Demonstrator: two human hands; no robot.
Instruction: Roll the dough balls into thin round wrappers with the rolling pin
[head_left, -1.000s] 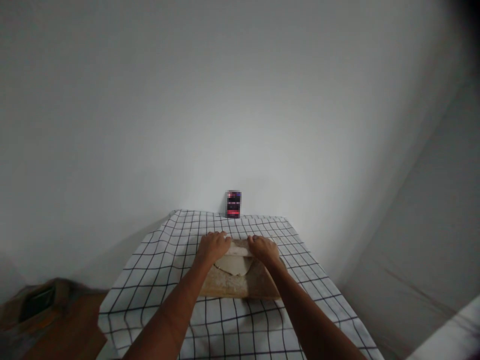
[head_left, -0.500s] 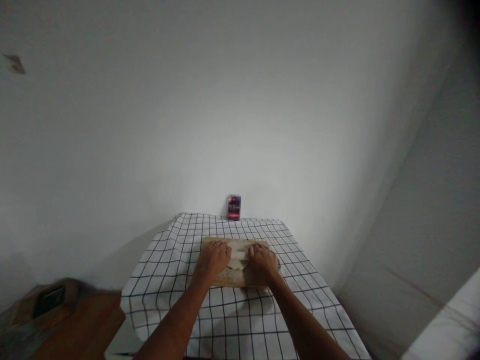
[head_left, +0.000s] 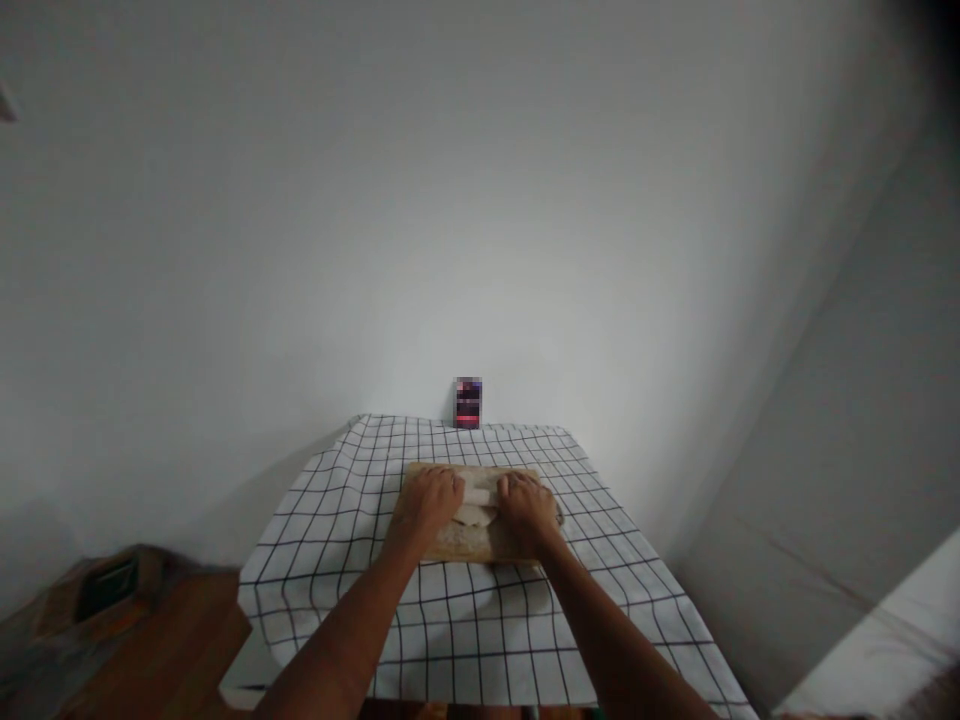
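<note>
A wooden board [head_left: 469, 549] dusted with pale powder lies on the checked cloth. On it is a flat piece of pale dough [head_left: 475, 516], partly covered by my hands. A pale rolling pin [head_left: 481, 494] spans the gap between the hands, lying across the dough, its ends hidden under my fingers. My left hand [head_left: 436, 500] curls over the pin's left part. My right hand [head_left: 527, 503] is closed over its right part, close to the board's right edge.
A white cloth with dark checks [head_left: 480, 640] covers the table. A small upright package [head_left: 468, 403], blurred out, stands at the back against the white wall [head_left: 480, 220]. Below left are a brown wooden surface [head_left: 161, 640] and a box-like object with a dark opening [head_left: 109, 588].
The view has tilted slightly down, so the table sits higher in the picture. Both hands stay curled over the rolling pin, with little visible shift on the board.
</note>
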